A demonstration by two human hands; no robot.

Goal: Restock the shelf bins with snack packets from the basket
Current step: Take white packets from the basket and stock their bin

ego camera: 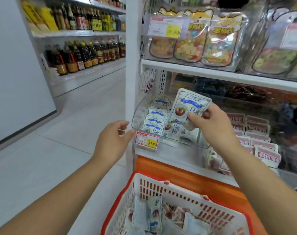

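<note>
In right hand, one packet.

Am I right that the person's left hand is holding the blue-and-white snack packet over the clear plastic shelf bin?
Not quite: the head view shows the right hand holding the blue-and-white snack packet over the clear plastic shelf bin; the left hand holds nothing beside the bin's front corner.

The bin is clear, glossy hard plastic. The snack packet is shiny printed film, slightly crinkled. The basket is matt white plastic lattice with a smooth orange-red rim. The shelf board looks smooth and white-painted; the floor is pale tile with a faint sheen.
</note>
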